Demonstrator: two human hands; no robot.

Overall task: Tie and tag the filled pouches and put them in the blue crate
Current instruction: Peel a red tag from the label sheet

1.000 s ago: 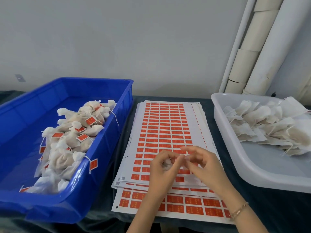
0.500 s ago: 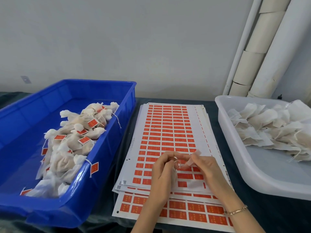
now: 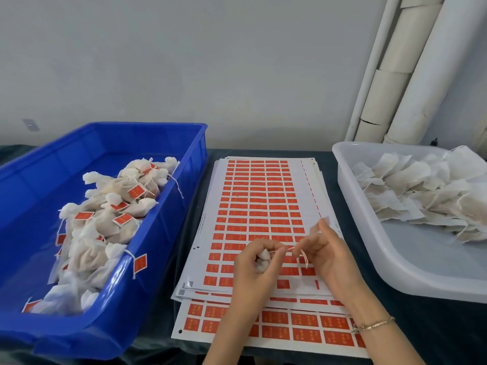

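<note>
left hand (image 3: 252,271) grips pouch (image 3: 263,259) | right hand (image 3: 328,255) pinches its string (image 3: 305,258) (taut between them) | over label sheets (image 3: 258,201)

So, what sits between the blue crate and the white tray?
Head view: a stack of orange sticker sheets, with the left hand gripping a pouch and the right hand pinching its string above it.
</note>
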